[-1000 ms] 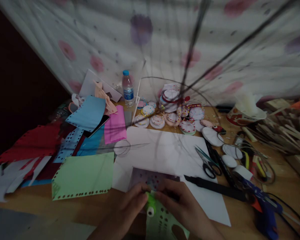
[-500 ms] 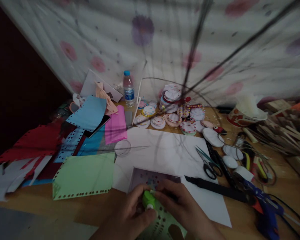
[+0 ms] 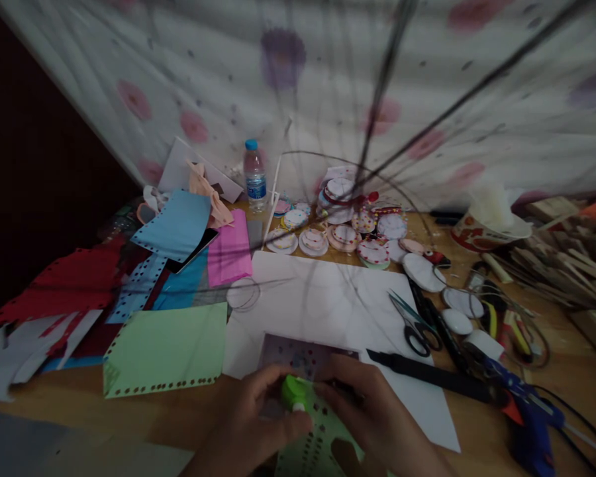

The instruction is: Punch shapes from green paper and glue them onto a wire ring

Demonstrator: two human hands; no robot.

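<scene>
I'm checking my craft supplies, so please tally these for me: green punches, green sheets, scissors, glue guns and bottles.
Green punch: 1
Green sheets: 2
Scissors: 1
Glue gun: 1
Bottle: 1
Total: 6

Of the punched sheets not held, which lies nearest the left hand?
The pale green sheet, holed along its bottom edge; red sheet and blue sheets lie farther from the left hand.
</scene>
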